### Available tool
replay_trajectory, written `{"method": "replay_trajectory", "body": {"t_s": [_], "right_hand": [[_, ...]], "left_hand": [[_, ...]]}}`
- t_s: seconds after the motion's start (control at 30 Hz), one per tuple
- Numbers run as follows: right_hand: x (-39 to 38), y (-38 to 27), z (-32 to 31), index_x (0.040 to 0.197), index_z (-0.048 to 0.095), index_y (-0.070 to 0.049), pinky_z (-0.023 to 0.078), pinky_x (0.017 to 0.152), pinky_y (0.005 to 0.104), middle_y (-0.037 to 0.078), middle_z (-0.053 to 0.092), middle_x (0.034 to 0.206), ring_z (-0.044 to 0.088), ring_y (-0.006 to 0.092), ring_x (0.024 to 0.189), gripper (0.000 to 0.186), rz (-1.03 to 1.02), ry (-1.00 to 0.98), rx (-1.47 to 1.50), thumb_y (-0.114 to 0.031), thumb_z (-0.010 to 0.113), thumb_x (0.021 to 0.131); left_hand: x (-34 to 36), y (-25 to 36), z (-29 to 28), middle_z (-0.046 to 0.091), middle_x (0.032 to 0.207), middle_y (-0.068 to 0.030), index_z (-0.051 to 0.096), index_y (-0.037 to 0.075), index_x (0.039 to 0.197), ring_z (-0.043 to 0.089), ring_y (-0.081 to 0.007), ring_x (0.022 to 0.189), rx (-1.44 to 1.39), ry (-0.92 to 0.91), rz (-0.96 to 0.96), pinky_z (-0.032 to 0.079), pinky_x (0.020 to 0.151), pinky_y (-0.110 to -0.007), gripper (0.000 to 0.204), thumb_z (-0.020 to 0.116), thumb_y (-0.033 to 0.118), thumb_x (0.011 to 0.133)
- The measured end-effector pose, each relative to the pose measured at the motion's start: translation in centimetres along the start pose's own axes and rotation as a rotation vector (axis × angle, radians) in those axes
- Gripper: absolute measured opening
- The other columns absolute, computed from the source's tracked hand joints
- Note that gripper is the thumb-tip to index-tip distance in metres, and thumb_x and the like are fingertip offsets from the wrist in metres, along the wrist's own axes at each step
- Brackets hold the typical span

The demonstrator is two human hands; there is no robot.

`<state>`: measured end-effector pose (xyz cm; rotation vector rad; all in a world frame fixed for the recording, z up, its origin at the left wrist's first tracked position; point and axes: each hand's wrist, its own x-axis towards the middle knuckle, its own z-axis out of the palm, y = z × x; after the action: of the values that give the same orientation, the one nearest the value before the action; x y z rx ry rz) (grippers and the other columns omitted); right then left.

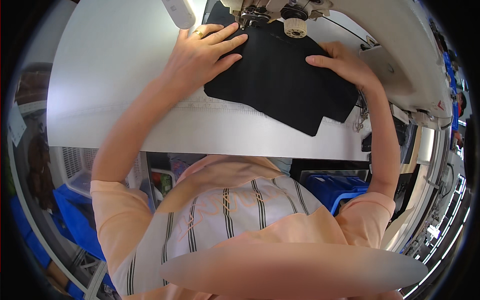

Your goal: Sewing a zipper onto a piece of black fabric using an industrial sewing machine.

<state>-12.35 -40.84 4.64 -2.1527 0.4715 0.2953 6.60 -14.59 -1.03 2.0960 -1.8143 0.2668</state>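
A black fabric piece (280,75) with a notched lower right corner lies flat on the white sewing table (100,95). Its far edge runs under the presser foot (243,22) of a sewing machine (410,60). My left hand (207,47), a ring on one finger, rests on the fabric's left side with fingers spread, their tips close to the presser foot. On the right, my right hand (345,62) grips the fabric's edge, thumb on top and the other fingers mostly hidden.
A ruler strip (220,106) crosses the table in front of the fabric. The white lamp head (179,14) hangs at the far left of the needle area. Below the table edge are a white basket (75,167) and a blue bin (335,190). A small chain (361,117) lies near my right forearm.
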Motion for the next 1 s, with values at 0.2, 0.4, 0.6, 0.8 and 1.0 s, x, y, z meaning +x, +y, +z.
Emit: {"method": "replay_trajectory", "body": {"t_s": [0.2,0.4,0.6,0.8,1.0], "right_hand": [[-11.2,-3.2,11.1,0.1,0.068,0.003,0.048,0.068,0.0212,-0.003,0.066,0.083,0.055,0.0024,0.077,0.023,0.068,-0.033,0.601,-0.02,0.065,0.095],[-21.0,-1.1,17.4,0.1,0.068,0.002,0.046,0.065,0.0211,-0.005,0.064,0.081,0.052,0.0008,0.077,0.02,0.186,-0.193,0.657,-0.017,0.064,0.096],[-23.3,-1.4,12.3,0.093,0.068,0.002,0.048,0.058,0.0317,0.014,0.066,0.075,0.062,0.0231,0.063,0.019,0.09,0.021,-0.253,-0.017,0.068,0.09],[-11.8,3.5,4.4,0.105,0.064,0.0,0.051,0.068,0.0404,0.017,0.066,0.095,0.065,0.0343,0.083,0.019,-0.237,0.915,-1.104,-0.012,0.063,0.09],[-8.3,2.8,6.6,0.097,0.059,-0.004,0.051,0.065,0.0417,0.015,0.064,0.094,0.064,0.0344,0.082,0.011,-0.451,0.665,-0.704,-0.013,0.057,0.091]], "left_hand": [[-1.0,3.2,-2.8,0.048,0.145,-0.0048,0.051,0.014,0.139,0.046,-0.0232,0.13,-0.124,-0.105,0.078,0.031,0.109,-0.051,0.058,0.063,0.04,0.088],[-4.0,11.0,-1.6,0.037,0.152,-0.0106,0.042,0.016,0.144,0.035,-0.0304,0.138,-0.267,-0.141,0.35,0.033,0.103,-0.052,0.074,0.067,0.046,0.082],[-7.8,15.1,-1.0,0.037,0.151,-0.0112,0.043,0.016,0.144,0.038,-0.0293,0.135,-0.236,-0.139,0.229,0.036,0.1,-0.054,0.076,0.069,0.047,0.079],[-10.1,16.3,-0.2,0.041,0.15,-0.006,0.049,0.015,0.141,0.04,-0.0227,0.136,-0.184,0.006,0.042,0.035,0.102,-0.053,0.073,0.072,0.042,0.077],[-11.7,17.2,-0.5,0.044,0.148,-0.0027,0.052,0.011,0.137,0.042,-0.0191,0.134,-0.237,0.085,-0.077,0.028,0.107,-0.048,0.067,0.073,0.036,0.078]]}}
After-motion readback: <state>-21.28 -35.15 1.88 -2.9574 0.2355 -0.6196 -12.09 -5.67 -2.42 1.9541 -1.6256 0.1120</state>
